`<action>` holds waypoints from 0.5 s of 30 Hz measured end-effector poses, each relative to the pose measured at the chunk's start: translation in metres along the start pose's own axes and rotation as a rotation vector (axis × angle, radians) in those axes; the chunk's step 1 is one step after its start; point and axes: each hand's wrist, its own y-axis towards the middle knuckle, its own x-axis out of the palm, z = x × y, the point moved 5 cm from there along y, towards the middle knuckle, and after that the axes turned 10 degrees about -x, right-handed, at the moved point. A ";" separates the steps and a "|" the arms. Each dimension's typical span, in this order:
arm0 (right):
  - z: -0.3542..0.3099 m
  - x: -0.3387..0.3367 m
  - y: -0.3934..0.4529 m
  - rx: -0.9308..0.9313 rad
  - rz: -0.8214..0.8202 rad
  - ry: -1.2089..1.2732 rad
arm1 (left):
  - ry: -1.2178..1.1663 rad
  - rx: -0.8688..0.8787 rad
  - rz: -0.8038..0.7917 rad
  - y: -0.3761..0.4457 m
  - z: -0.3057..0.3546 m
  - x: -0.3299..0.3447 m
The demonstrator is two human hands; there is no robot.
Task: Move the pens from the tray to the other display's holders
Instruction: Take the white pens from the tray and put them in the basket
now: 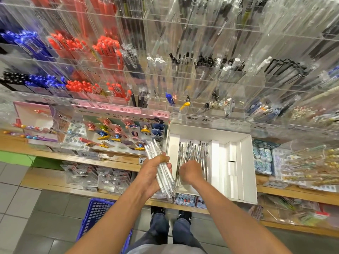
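Nearest, a blue plastic basket stands on the tiled floor just left of the person's legs and dark shoes. Above it, the left hand is curled round a bundle of clear pens, thumb across the top, the bundle slanting from upper left to lower right beside the left edge of the white tray. Next to it, the right hand reaches down into the tray with fingers curled among the loose clear pens lying there in a row; whether it pinches one I cannot tell. That tray sits on the wooden shelf, its right part divided by white card strips. Left of the tray lies a display card of small character clips. Farther back, price labels run along a rail, and behind them rise clear acrylic holders stocked with blue, red, black and clear pens.
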 end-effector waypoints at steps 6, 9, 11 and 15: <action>-0.023 0.000 0.017 -0.054 0.111 -0.295 | 0.031 -0.006 0.025 0.000 0.001 -0.006; -0.017 0.004 0.014 -0.050 0.076 -0.378 | 0.027 -0.007 0.031 -0.001 0.000 -0.007; -0.008 0.011 0.011 -0.012 0.017 -0.387 | 0.023 -0.013 0.036 -0.001 -0.001 -0.008; -0.003 0.011 0.012 0.012 0.025 -0.290 | 0.032 -0.042 0.049 -0.002 -0.004 -0.007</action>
